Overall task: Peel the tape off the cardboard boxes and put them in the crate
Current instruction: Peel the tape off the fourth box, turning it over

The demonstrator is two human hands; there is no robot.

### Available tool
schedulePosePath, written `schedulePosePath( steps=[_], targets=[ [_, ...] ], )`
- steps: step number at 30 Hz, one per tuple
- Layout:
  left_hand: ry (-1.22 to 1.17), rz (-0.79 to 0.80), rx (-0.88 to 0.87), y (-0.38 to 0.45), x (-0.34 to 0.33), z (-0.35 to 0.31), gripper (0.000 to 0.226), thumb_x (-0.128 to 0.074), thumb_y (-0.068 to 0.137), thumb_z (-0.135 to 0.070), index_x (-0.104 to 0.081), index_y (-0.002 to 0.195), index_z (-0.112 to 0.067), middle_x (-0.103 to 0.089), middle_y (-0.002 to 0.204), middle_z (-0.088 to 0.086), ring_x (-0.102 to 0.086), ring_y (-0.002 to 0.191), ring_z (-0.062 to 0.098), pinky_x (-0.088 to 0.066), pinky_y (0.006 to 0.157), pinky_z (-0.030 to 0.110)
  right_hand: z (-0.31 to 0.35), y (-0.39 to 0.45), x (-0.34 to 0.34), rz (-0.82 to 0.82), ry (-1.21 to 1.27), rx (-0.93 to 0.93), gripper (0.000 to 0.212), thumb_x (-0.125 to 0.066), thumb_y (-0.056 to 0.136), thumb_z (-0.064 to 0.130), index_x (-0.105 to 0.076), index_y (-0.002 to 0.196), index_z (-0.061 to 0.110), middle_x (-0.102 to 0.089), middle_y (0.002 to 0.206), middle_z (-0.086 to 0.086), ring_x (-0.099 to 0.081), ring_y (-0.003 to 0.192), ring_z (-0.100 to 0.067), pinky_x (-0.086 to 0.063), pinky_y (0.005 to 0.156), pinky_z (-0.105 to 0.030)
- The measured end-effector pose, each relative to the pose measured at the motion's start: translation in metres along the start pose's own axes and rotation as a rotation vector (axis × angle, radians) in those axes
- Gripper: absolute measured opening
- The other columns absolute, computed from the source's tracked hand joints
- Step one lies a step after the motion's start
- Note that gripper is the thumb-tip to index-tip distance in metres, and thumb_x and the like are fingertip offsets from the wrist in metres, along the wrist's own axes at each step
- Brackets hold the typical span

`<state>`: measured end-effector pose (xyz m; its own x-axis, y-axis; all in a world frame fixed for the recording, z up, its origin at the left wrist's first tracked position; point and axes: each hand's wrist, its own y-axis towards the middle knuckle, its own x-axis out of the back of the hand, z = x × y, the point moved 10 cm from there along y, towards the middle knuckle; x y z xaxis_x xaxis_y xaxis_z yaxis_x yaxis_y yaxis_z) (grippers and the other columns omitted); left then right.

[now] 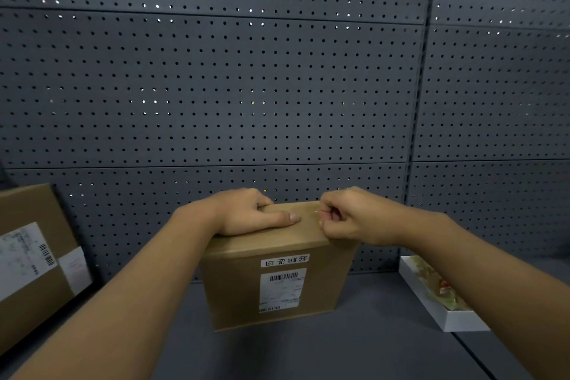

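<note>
- Peeling step in hand: cardboard box (279, 274) stood upright on the gray shelf (354, 333), centre of view, label side facing the camera, against the pegboard wall (216, 86).
- Left hand (246, 213) lay across the box top, fingers hooked over the far edge, thumb flat along the top; bracing, judged.
- Right hand (345, 217) curled tight at the top right, fingertips pinched together on what looked like a clear tape (316, 211) end; tape barely visible, so start of the peel, judged.
- Second box (34, 244) leaned at far left, labels on it, untouched by either hand.
- White tray (444, 315) with crumpled clear scraps sat to the right, well apart from the box.
- Crate not in view.
- Next move, judged: keep the left hand pressing down, pull the tape end back low along the seam; risk of tape tearing or lifting cardboard skin if yanked upward.
</note>
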<state>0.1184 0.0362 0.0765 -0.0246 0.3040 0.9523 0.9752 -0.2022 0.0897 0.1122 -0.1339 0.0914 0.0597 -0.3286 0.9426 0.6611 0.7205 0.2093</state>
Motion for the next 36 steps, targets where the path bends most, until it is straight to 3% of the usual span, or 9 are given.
schedulePosePath(
  steps=[5,10,15,17,19,22,28,32,36],
  targets=[
    [0.2,-0.065,-0.026,-0.002,0.007,-0.005,0.066,-0.033,0.083,-0.095,-0.064,0.087,-0.037,-0.069,0.081,-0.01,-0.065,0.08,0.009,-0.051,0.081,0.035,0.003,0.003,0.006,-0.072,-0.014,-0.024,0.012,-0.064,0.092,0.031,-0.061,0.084,0.022,-0.064,0.078,0.007,-0.054,0.065,-0.005,-0.047,0.061,-0.029],
    [0.289,-0.124,-0.102,-0.005,0.013,-0.018,0.065,-0.027,0.086,-0.093,-0.061,0.102,-0.039,-0.068,0.084,-0.01,-0.062,0.08,0.007,-0.051,0.082,0.036,-0.002,0.009,0.006,-0.046,-0.045,-0.066,0.04,-0.071,0.089,0.059,-0.061,0.09,0.021,-0.065,0.085,0.003,-0.06,0.074,-0.014,-0.054,0.069,-0.041],
    [0.448,-0.131,-0.087,-0.013,0.013,-0.026,0.08,-0.02,0.084,-0.095,-0.061,0.119,-0.037,-0.066,0.088,-0.012,-0.061,0.085,0.009,-0.048,0.083,0.037,-0.001,0.007,0.006,0.101,0.076,-0.046,0.025,-0.073,0.095,0.038,-0.064,0.084,0.018,-0.057,0.07,0.009,-0.048,0.057,0.0,-0.041,0.059,-0.022],
    [0.514,-0.131,-0.074,-0.016,0.013,-0.028,0.085,-0.015,0.084,-0.095,-0.057,0.13,-0.037,-0.068,0.099,-0.01,-0.063,0.094,0.014,-0.047,0.084,0.039,0.001,0.005,0.005,0.124,0.111,-0.038,0.023,-0.072,0.097,0.036,-0.064,0.082,0.02,-0.056,0.067,0.011,-0.048,0.055,0.0,-0.041,0.058,-0.02],
    [0.526,-0.112,-0.041,-0.017,0.009,-0.027,0.086,-0.012,0.088,-0.089,-0.049,0.143,-0.036,-0.069,0.124,-0.005,-0.063,0.115,0.02,-0.046,0.092,0.042,0.003,0.006,0.003,0.124,0.151,-0.039,0.023,-0.071,0.098,0.035,-0.066,0.085,0.016,-0.057,0.068,0.008,-0.05,0.058,-0.004,-0.043,0.059,-0.023],
    [0.423,-0.079,0.012,-0.019,-0.004,-0.026,0.079,-0.013,0.098,-0.078,-0.025,0.162,-0.033,-0.045,0.159,0.001,-0.046,0.143,0.024,-0.04,0.111,0.049,0.005,0.005,0.003,0.127,0.183,-0.037,0.025,-0.071,0.098,0.032,-0.066,0.086,0.011,-0.058,0.068,0.004,-0.05,0.055,-0.005,-0.043,0.055,-0.021],
    [0.417,-0.209,0.032,-0.021,-0.01,-0.026,0.063,-0.013,0.102,-0.07,-0.044,0.137,-0.028,-0.056,0.136,0.005,-0.052,0.121,0.026,-0.038,0.1,0.046,0.0,0.007,0.003,0.039,0.141,-0.048,0.026,-0.069,0.098,0.029,-0.062,0.08,0.013,-0.055,0.066,0.003,-0.045,0.055,-0.007,-0.041,0.057,-0.028],
    [0.417,-0.251,0.048,-0.021,-0.007,-0.03,0.06,-0.017,0.102,-0.069,-0.048,0.133,-0.028,-0.059,0.131,0.004,-0.054,0.119,0.026,-0.037,0.096,0.045,-0.008,0.007,0.004,-0.062,0.165,-0.06,0.019,-0.07,0.094,0.026,-0.069,0.085,0.009,-0.063,0.072,0.0,-0.05,0.06,-0.006,-0.043,0.061,-0.031],
    [0.401,-0.249,0.056,-0.019,-0.006,-0.017,0.074,-0.01,0.097,-0.079,-0.048,0.136,-0.029,-0.059,0.131,0.003,-0.054,0.119,0.025,-0.04,0.101,0.047,-0.025,-0.002,0.023,-0.228,0.512,-0.063,0.016,-0.064,0.098,0.009,-0.067,0.089,-0.003,-0.068,0.07,-0.007,-0.064,0.063,-0.016,-0.056,0.063,-0.029]
  ],
)
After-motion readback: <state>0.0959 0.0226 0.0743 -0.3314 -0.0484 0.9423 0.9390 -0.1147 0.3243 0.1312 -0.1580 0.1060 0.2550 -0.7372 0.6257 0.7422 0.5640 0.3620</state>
